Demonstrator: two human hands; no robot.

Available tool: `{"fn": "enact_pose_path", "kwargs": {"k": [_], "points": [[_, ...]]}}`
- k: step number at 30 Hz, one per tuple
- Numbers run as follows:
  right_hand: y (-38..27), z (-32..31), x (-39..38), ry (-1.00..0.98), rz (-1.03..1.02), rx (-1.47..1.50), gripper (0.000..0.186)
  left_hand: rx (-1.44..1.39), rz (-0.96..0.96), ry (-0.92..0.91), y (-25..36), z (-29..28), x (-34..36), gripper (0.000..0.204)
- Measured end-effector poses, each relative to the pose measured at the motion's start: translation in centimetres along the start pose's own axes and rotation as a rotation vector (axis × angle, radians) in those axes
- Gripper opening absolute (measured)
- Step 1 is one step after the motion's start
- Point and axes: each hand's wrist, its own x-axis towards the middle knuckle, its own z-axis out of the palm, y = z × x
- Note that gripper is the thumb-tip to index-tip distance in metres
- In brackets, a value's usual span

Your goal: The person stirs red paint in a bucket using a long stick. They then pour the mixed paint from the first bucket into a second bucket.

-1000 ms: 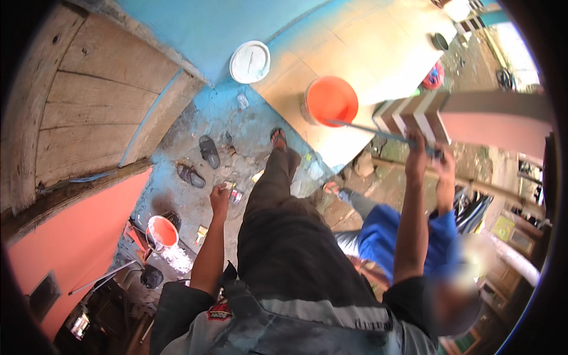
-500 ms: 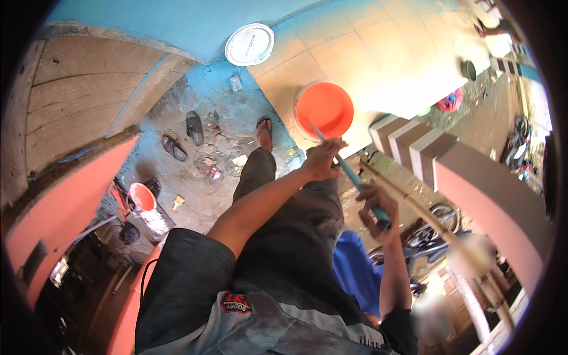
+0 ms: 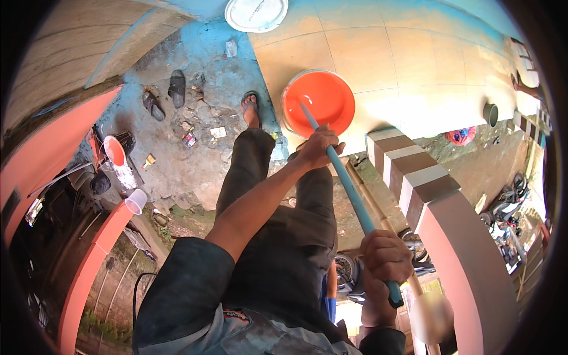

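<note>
Teal coats the long pole (image 3: 355,198) that now runs through both of the person's grips. One second ago the left grip (image 3: 321,148) hung free while the right grip (image 3: 387,255) held the shaft, a co-worker's hand close beside its near end. Now the left is curled round the pole, just short of the bucket (image 3: 341,90). The right, its fingers looser half a second ago, is wrapped in a firm fist near the butt end, back toward the body.

Ahead of the left grip, the orange-lined bucket stands on the pale tiled floor (image 3: 361,59), and the pole's far end reaches into it; how deep the tip sits cannot be told. Right of that grip rises a striped pillar (image 3: 408,168). With two holds set apart along the shaft, the pole appears easier to steer inside the bucket.
</note>
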Motion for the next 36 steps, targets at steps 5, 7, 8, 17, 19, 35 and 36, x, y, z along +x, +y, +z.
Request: {"fn": "enact_pose_path", "kwargs": {"k": [5, 7, 8, 17, 19, 35, 36], "points": [[1.7, -0.6, 1.4, -0.017, 0.002, -0.065, 0.028, 0.015, -0.002, 0.099, -1.2, 1.0, 3.1, 0.028], [2.4, -0.5, 1.7, -0.014, -0.015, -0.103, 0.027, 0.006, -0.028, 0.113, -1.3, 1.5, 4.2, 0.029], [2.5, -0.5, 1.8, -0.006, -0.022, -0.122, 0.026, 0.052, -0.044, 0.044, -1.3, 1.6, 4.6, 0.031], [2.7, -1.2, 0.6, -0.199, -0.059, -0.223, 0.031, -0.125, 0.106, -0.197, -4.5, 4.4, 5.3, 0.031], [2.4, -0.4, 0.4, -0.183, -0.035, -0.247, 0.035, -0.155, 0.108, -0.228, -4.9, 5.0, 5.0, 0.028], [-0.5, -0.1, -3.1, 0.605, 0.067, 0.064, 0.029, 0.119, 0.002, -0.451, -1.5, 4.3, -0.9, 0.011], [-0.5, -0.8, -3.1, 0.602, 0.056, 0.121, 0.029, 0.179, 0.026, -0.435, -1.7, 4.0, -1.1, 0.011]]}}
